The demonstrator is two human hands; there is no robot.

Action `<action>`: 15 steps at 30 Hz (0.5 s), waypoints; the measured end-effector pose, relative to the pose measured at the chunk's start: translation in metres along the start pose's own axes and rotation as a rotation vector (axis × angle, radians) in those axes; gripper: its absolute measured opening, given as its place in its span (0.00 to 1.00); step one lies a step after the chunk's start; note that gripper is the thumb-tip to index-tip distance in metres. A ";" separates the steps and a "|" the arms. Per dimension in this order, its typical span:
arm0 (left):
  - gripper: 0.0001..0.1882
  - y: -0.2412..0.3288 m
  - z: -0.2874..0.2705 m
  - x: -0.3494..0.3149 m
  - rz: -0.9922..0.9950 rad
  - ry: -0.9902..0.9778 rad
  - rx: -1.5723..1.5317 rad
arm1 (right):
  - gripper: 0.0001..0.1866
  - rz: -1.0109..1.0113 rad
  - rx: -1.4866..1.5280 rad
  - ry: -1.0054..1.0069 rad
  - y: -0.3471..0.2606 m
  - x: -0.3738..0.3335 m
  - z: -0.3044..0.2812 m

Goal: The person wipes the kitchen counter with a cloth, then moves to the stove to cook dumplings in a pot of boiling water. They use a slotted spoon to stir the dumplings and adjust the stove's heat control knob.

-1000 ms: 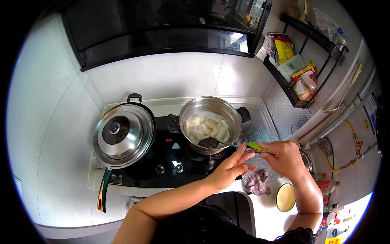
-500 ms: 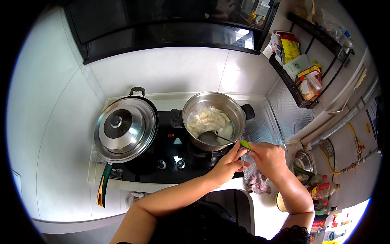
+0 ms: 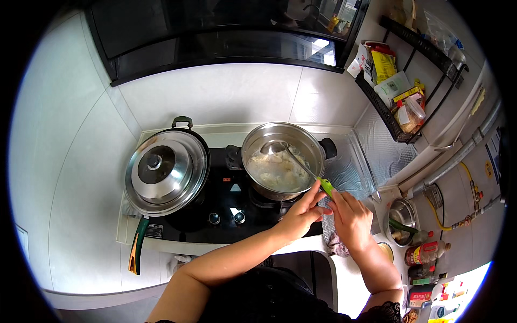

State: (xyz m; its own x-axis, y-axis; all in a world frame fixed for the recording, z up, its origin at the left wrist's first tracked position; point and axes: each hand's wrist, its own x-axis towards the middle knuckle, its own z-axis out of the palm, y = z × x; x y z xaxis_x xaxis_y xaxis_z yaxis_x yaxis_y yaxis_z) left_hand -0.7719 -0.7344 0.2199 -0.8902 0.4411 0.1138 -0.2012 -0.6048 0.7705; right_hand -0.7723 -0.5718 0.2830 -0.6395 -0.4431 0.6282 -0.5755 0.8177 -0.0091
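A steel pot (image 3: 318, 168) stands on the right burner. In its cloudy liquid lie pale, dumpling-like pieces (image 3: 279, 171). My right hand (image 3: 353, 219) is closed around the green handle of a ladle (image 3: 327, 187), right of the pot's near rim. The fingertips of my left hand (image 3: 300, 216) meet the front of that handle, the other fingers curled beneath. From there the metal shaft slants over the rim to the ladle's bowl (image 3: 273, 148), near the far side of the pot.
A lidded wok (image 3: 188, 172) with a green handle sits left on the black stove (image 3: 226, 204). Foil sheeting (image 3: 344, 164) stands beside the pot. At right are a steel bowl (image 3: 410, 210), several bottles, a cloth (image 3: 337, 246) and a wall rack (image 3: 379, 107) of packets.
The ladle's bowl has moved from the near side of the pot to the far side. Its green handle now points more steeply, and my right hand has shifted slightly down and left.
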 end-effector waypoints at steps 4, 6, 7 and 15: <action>0.40 0.000 0.005 -0.006 0.024 -0.042 0.034 | 0.20 0.010 0.009 0.066 -0.001 -0.014 0.002; 0.39 -0.004 0.003 -0.007 0.025 -0.082 0.062 | 0.20 0.029 0.012 0.076 -0.003 -0.020 0.000; 0.39 -0.005 0.003 -0.008 0.023 -0.087 0.057 | 0.20 0.046 0.016 0.073 -0.004 -0.024 0.001; 0.37 -0.013 0.002 -0.018 0.007 -0.092 0.143 | 0.17 0.212 0.060 0.132 -0.022 -0.051 0.011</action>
State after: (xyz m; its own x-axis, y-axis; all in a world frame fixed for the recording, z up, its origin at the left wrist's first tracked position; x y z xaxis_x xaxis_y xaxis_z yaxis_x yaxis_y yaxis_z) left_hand -0.7529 -0.7331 0.2094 -0.8491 0.4995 0.1716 -0.1289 -0.5110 0.8499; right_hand -0.7326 -0.5713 0.2421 -0.6793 -0.2088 0.7035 -0.4675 0.8621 -0.1955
